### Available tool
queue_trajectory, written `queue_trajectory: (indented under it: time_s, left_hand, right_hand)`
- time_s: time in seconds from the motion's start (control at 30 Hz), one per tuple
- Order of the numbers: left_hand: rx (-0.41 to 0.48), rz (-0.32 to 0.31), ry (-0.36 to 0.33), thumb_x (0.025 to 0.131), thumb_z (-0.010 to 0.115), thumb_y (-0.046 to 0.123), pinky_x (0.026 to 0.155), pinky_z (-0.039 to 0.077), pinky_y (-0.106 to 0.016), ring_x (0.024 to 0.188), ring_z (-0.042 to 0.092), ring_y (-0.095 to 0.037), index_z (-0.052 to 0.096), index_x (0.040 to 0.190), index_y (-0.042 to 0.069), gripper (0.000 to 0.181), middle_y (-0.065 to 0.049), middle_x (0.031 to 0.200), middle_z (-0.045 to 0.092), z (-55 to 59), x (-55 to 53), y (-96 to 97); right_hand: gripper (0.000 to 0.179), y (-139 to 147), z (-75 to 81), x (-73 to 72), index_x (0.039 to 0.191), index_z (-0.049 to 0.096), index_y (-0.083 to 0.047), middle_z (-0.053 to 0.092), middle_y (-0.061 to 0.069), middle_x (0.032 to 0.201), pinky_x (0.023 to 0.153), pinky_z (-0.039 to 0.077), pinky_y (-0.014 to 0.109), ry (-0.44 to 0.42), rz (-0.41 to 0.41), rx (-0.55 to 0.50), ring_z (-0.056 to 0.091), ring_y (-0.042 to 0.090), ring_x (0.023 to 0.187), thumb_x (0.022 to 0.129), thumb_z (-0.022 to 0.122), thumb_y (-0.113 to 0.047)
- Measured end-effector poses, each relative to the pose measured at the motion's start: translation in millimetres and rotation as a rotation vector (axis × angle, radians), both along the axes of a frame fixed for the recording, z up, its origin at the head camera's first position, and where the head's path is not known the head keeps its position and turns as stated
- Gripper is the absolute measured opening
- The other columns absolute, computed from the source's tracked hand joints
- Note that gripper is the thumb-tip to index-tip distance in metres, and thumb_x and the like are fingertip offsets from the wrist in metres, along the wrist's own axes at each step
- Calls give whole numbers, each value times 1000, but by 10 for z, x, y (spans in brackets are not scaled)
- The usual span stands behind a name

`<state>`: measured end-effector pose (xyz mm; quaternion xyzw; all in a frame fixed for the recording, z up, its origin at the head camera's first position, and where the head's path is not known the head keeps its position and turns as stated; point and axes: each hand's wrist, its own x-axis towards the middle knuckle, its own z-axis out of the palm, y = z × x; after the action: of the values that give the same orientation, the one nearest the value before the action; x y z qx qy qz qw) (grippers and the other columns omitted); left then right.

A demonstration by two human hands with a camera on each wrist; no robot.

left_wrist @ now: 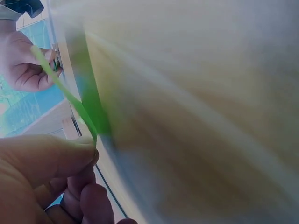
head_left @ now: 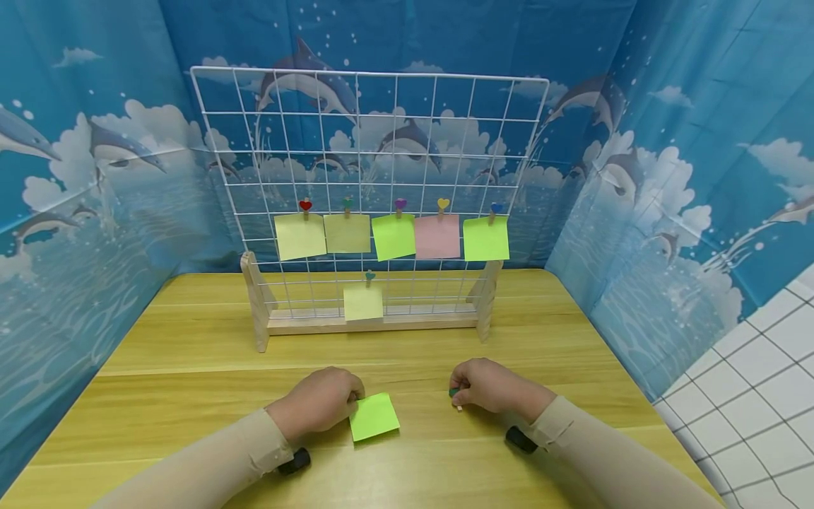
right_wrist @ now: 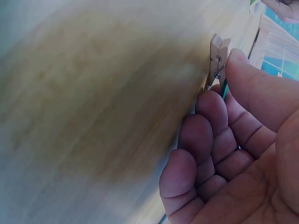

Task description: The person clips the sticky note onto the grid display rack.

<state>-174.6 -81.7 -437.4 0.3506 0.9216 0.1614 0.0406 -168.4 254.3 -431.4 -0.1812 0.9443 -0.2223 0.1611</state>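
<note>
Between thumb and fingers, my left hand [head_left: 321, 401] pinches one corner of a bright green sticky note [head_left: 375, 417] just above the table. Seen from the left wrist, the note [left_wrist: 70, 95] is edge-on and slightly bent. To its right, my right hand [head_left: 490, 385] holds a small wooden clothespin [right_wrist: 218, 60] with a green decoration [head_left: 453, 392], partly hidden by the fingers. Beyond both hands stands a white wire grid [head_left: 375, 152]. A row of yellow, green and pink notes hangs on it by heart-topped clothespins, and one pale yellow note [head_left: 363, 302] hangs lower.
The grid sits in a wooden stand [head_left: 375, 324] on the wood-grain table [head_left: 191, 339]. Blue curtains with dolphins [head_left: 591, 106] enclose the back and sides. White tiles [head_left: 763, 367] show at the lower right.
</note>
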Motion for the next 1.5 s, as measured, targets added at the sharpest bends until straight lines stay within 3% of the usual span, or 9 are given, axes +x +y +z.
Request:
queue_trajectory:
  time_s: [0.37,0.7,0.87,1.0,1.2,1.4,1.5]
  left_hand:
    - [36,26,4,91,63,1,76,60,-33,83,69,-9,82,94,12,21,2,94,79,-4,-19,41]
    - [44,84,-1,100,66,11,71,54,-30,79,60,-7,79,95,14,14,4,91,70,48,-19,95]
    - [126,122,-73,104,66,16,72,52,-29,79,54,-7,74,94,18,12,7,90,62,76,-58,112]
    - [205,140,-135,105,65,16,76,53,-32,83,58,-9,71,96,20,11,7,95,67,91,-101,120]
    - [269,128,-147,105,65,13,80,57,-36,92,67,-12,72,114,15,11,3,104,74,103,-149,129]
    - [364,134,-153,106,64,12,79,55,-32,86,63,-11,68,105,22,11,7,98,71,189,-232,147]
    - [399,121,-146,106,63,10,83,57,-34,91,63,-10,71,105,21,14,7,105,72,228,-281,154]
  right_hand:
    - [12,3,5,7,87,69,-19,64,-8,79,63,43,27,-15,0,-11,52,11,69,96,78,-16]
    - [13,5,8,12,87,69,-18,63,-7,79,63,41,27,-11,0,-27,50,11,68,95,78,-15]
    - [14,3,2,11,85,69,-18,62,-7,78,62,41,27,-10,-1,-22,50,11,68,96,78,-16]
    - [14,1,-2,12,85,69,-18,62,-7,78,62,41,27,-11,-2,-22,50,11,67,96,78,-16]
    - [14,-2,-3,16,86,68,-19,62,-7,78,63,41,27,-11,-8,-11,50,11,68,96,78,-17]
    - [13,-10,13,25,87,68,-18,61,-7,78,62,41,26,-9,-5,-13,50,10,67,96,78,-16]
    - [13,-9,10,22,87,69,-17,62,-8,77,62,41,26,-9,2,-13,49,10,67,96,78,-16]
